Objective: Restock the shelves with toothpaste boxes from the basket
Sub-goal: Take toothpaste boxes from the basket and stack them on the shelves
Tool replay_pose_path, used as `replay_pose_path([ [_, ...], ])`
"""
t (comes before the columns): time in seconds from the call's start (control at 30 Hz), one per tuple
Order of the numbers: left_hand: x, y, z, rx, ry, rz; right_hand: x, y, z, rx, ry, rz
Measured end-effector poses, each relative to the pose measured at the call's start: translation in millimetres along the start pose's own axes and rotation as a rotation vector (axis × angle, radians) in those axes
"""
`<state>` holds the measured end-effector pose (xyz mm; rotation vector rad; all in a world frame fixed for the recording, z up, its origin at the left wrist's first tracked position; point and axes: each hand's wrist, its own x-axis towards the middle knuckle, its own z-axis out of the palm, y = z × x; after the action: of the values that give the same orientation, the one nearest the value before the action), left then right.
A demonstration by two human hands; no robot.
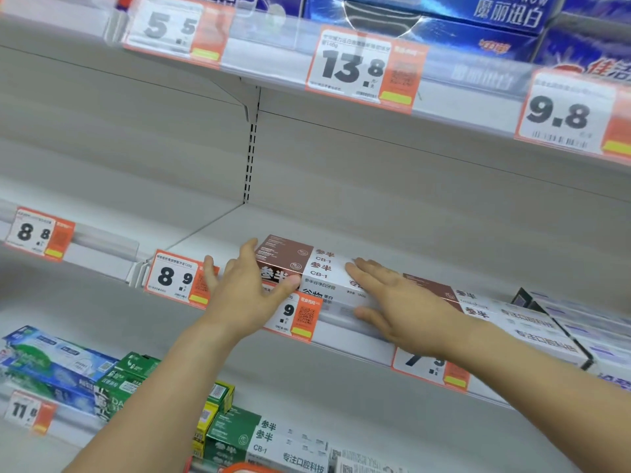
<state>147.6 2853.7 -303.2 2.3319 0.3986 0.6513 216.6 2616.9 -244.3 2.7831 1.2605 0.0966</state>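
Note:
A stack of brown-and-white toothpaste boxes (312, 264) lies lengthwise at the front edge of the middle shelf (341, 227). My left hand (246, 288) wraps the stack's left end, fingers at the end and thumb across the front. My right hand (392, 302) lies flat on the right part of the stack, fingers straight and spread, thumb along the shelf's front rail. More brown-and-white boxes (478, 312) lie just right of it, partly hidden by my right wrist. An orange basket rim (252, 468) shows at the bottom edge.
The middle shelf is bare behind and left of the stack. Price tags (170, 276) hang on the shelf rails. Green and blue toothpaste boxes (235, 435) fill the lower shelf. Blue boxes (478, 32) sit on the top shelf. A black divider (560, 332) stands at right.

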Motion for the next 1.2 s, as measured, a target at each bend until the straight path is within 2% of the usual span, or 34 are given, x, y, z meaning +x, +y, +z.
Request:
replay_pose_path([
  [0.07,-1.5,-1.9,-0.6,0.022,-0.003,0.012,-3.4,-4.5,3.8,-0.025,0.069,0.007],
  [0.13,-5.1,-2.6,0.4,0.032,0.049,0.031,-11.5,-12.4,9.1,0.002,0.221,-0.012],
  [0.23,-22.3,13.1,1.0,-0.029,0.344,0.162,-41.2,-36.3,29.9,0.188,0.568,-0.093],
  [0.27,-32.6,22.2,2.4,-0.094,0.445,0.223,-53.9,-46.1,43.9,0.276,0.645,-0.108],
  [0.3,-45.8,31.3,3.9,-0.170,0.474,0.264,-67.0,-57.6,58.5,0.392,0.661,-0.097],
  [0.33,-60.0,38.2,7.1,-0.239,0.424,0.284,-79.8,-69.9,73.1,0.547,0.625,-0.035],
  [0.4,-89.6,44.1,19.3,-0.280,0.157,0.270,-100.4,-87.0,104.7,0.953,0.415,0.182],
  [0.47,-117.8,36.9,41.8,-0.128,-0.159,0.272,-119.0,-92.1,147.9,1.176,0.202,0.357],
  [0.6,-178.8,1.1,93.6,0.154,-0.669,0.282,-167.1,-88.2,229.1,1.227,-0.047,0.523],
  [0.77,-245.9,-58.9,136.0,0.384,-1.085,0.146,-216.9,-76.9,294.4,1.157,-0.258,0.657],
  [0.9,-276.7,-83.1,151.7,0.490,-1.261,0.046,-232.0,-86.4,322.0,1.113,-0.339,0.754],
  [1.0,-294.8,-91.0,162.2,0.487,-1.325,-0.014,-230.8,-94.1,327.6,0.887,-0.345,0.684],
  [1.1,-300.2,-88.2,174.0,0.419,-1.306,-0.024,-229.2,-93.0,334.3,0.656,-0.526,0.628],
  [1.2,-295.6,-78.4,194.7,0.293,-1.258,-0.094,-233.0,-83.5,342.3,0.753,-0.639,0.608],
])
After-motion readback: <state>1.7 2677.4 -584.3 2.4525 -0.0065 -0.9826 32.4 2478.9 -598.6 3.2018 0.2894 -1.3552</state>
